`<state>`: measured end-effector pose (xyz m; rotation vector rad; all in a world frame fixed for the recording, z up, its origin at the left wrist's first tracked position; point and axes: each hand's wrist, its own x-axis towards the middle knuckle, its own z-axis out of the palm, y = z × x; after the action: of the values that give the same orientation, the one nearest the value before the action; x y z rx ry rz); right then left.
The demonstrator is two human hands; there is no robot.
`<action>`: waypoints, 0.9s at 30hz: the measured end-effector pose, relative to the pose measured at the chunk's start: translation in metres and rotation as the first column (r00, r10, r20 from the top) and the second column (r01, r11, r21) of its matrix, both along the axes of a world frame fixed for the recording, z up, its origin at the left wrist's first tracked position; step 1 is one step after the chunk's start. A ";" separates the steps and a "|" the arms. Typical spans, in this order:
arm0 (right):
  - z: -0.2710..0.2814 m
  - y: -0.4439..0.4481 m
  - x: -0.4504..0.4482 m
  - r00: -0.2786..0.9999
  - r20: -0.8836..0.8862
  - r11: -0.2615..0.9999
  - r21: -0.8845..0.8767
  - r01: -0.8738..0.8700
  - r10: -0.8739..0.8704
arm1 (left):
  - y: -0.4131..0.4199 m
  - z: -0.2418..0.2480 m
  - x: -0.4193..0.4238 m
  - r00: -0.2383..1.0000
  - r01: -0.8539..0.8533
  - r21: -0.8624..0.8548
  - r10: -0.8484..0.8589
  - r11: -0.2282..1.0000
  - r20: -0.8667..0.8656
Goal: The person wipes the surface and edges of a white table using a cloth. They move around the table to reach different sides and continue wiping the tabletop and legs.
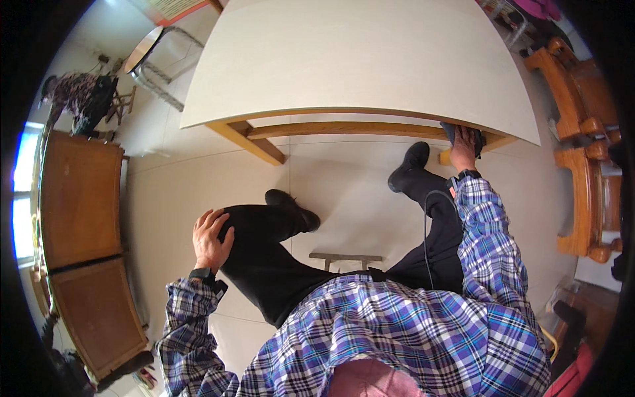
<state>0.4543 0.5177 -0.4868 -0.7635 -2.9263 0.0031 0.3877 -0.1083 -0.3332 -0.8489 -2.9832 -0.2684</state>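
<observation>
My left hand (211, 239) rests on my left knee with its fingers somewhat spread and nothing in it. At the right end of the table, my right hand (463, 149) holds a dark cloth (448, 131) against the wooden frame just under the tabletop. Part of the cloth is covered by my fingers, and the table's edge hides what lies behind it. The table has a pale, bare-looking top (357, 59), a yellowish wooden rail (347, 130) and a wooden leg (268, 149) on the left.
A round-seated metal stool (145, 48) stands left of the table. Wooden cabinets (82, 198) line the left side, where a person (82, 97) is beyond them. Carved wooden furniture (575, 198) stands at the right. A cable (425, 243) hangs along my right leg.
</observation>
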 end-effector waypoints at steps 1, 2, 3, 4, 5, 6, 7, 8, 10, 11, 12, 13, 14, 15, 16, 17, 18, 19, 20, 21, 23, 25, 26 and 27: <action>0.000 -0.009 -0.004 0.999 -0.044 1.000 -0.004 -0.022 0.021 | 0.000 -0.002 0.000 1.000 0.002 0.010 -0.002 1.000 -0.006; 0.000 -0.018 -0.008 0.999 -0.038 0.999 -0.024 -0.026 0.025 | 0.000 -0.002 0.000 1.000 0.003 0.009 -0.003 1.000 -0.012; 0.001 -0.026 -0.013 0.999 -0.032 0.999 -0.036 -0.021 0.020 | 0.001 -0.004 0.000 1.000 0.015 0.026 -0.014 1.000 -0.015; -0.001 -0.037 -0.020 1.000 0.017 1.000 0.002 -0.025 0.025 | 0.002 -0.005 -0.001 1.000 0.021 0.027 -0.021 0.999 -0.018; -0.002 -0.047 -0.028 0.997 -0.015 0.997 -0.010 -0.075 0.075 | 0.003 -0.006 -0.002 0.999 0.029 0.021 -0.029 0.999 -0.030; -0.004 -0.061 -0.036 0.993 -0.034 0.994 -0.016 -0.110 0.109 | 0.004 -0.006 -0.003 0.999 0.032 0.029 -0.032 0.999 -0.030; -0.007 -0.075 -0.042 0.989 -0.054 0.990 -0.027 -0.141 0.139 | 0.006 -0.006 -0.004 0.999 0.030 0.022 -0.030 0.999 -0.018; -0.010 -0.090 -0.050 0.982 -0.079 0.985 0.000 -0.172 0.172 | 0.007 -0.006 -0.004 1.000 0.028 0.017 -0.028 0.999 -0.015; -0.013 -0.119 -0.070 0.956 -0.040 0.957 0.008 -0.291 0.291 | 0.010 -0.006 -0.005 0.999 0.027 0.006 -0.027 1.000 -0.017; -0.016 -0.135 -0.081 0.947 0.035 0.947 0.015 -0.321 0.320 | 0.011 -0.005 -0.006 1.000 0.024 0.019 -0.023 1.000 -0.011; -0.018 -0.151 -0.089 0.929 -0.062 0.929 -0.038 -0.368 0.365 | 0.012 -0.004 -0.007 1.000 0.021 0.018 -0.021 1.000 -0.009; -0.017 -0.167 -0.098 0.921 -0.091 0.914 -0.120 -0.387 0.378 | 0.013 -0.004 -0.007 1.000 0.012 0.004 -0.012 1.000 -0.012; -0.016 -0.181 -0.103 0.906 -0.121 0.899 -0.130 -0.419 0.405 | 0.014 -0.002 -0.008 0.999 0.026 0.016 -0.025 1.000 -0.021; -0.012 -0.191 -0.110 0.888 -0.147 0.879 -0.144 -0.455 0.436 | 0.014 -0.001 -0.008 1.000 0.023 0.025 -0.023 0.999 -0.012; -0.006 -0.195 -0.115 0.878 -0.145 0.846 -0.237 -0.478 0.455 | 0.015 0.000 -0.007 1.000 0.018 0.031 -0.018 0.999 -0.017; 0.001 -0.200 -0.119 0.860 -0.167 0.799 -0.319 -0.510 0.482 | 0.015 0.000 -0.007 0.999 0.017 0.021 -0.016 1.000 -0.028; 0.009 -0.205 -0.123 0.841 -0.190 0.745 -0.395 -0.538 0.506 | 0.015 0.000 -0.007 0.999 0.020 0.037 -0.019 0.999 -0.036; 0.018 -0.210 -0.126 0.849 -0.144 0.710 -0.487 -0.508 0.508 | 0.015 0.000 -0.007 1.000 0.009 0.055 -0.007 0.998 -0.029; 0.027 -0.210 -0.122 0.848 -0.252 0.589 -0.626 -0.510 0.466 | 0.014 -0.001 -0.007 1.000 0.002 0.061 -0.001 0.998 -0.031; 0.036 -0.213 -0.114 0.920 -0.254 0.269 -0.902 -0.337 0.299 | 0.014 -0.001 -0.008 1.000 -0.001 0.048 0.002 0.999 -0.026; 0.055 -0.218 -0.102 0.998 -0.046 -0.535 -0.845 -0.019 0.036 | 0.014 -0.001 -0.008 1.000 -0.001 0.066 0.002 0.998 -0.025; 0.075 -0.225 -0.087 1.000 -0.009 -0.775 -0.632 0.000 0.008 | 0.016 -0.002 -0.008 0.999 -0.010 0.078 0.013 0.997 -0.034; 0.085 -0.229 -0.084 1.000 0.007 -0.802 -0.597 -0.017 -0.026 | 0.017 -0.002 -0.009 0.999 -0.014 0.082 0.017 0.997 -0.031; 0.094 -0.232 -0.080 0.998 0.018 -0.831 -0.554 -0.044 -0.065 | 0.018 -0.002 -0.009 0.999 -0.012 0.071 0.015 0.997 -0.043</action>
<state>0.3748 0.2855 -0.3928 -0.5273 -0.9810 3.3577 0.3785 -0.0901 -0.3348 -0.8162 -2.9194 -0.3489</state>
